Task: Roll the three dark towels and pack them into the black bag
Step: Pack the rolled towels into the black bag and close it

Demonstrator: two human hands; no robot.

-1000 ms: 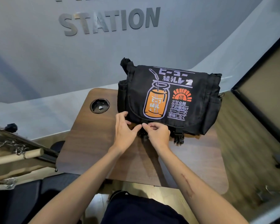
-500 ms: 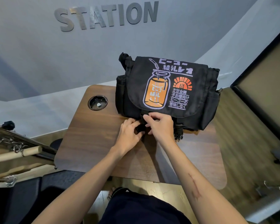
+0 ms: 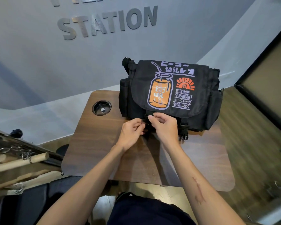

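The black bag [image 3: 201,88] with an orange jar print stands at the far edge of the small wooden table [image 3: 104,156], its flap folded down over the front. My left hand [image 3: 131,133] and my right hand [image 3: 165,125] meet at the flap's left strap, fingers curled and pinching the black buckle [image 3: 146,116] between them. A second buckle [image 3: 184,135] hangs loose at the bag's lower right. No dark towels show anywhere; the bag's inside is hidden by the flap.
A round cup holder [image 3: 101,107] is sunk into the table's far left corner. Wooden rods and metal rings [image 3: 23,158] lie on a rack to the left. A grey wall with raised letters [image 3: 109,21] rises behind.
Both hands have stayed at the left strap buckle, with fingers shifting on it. The right hand's fingers now lie higher against the flap's edge. The view has tilted slightly.
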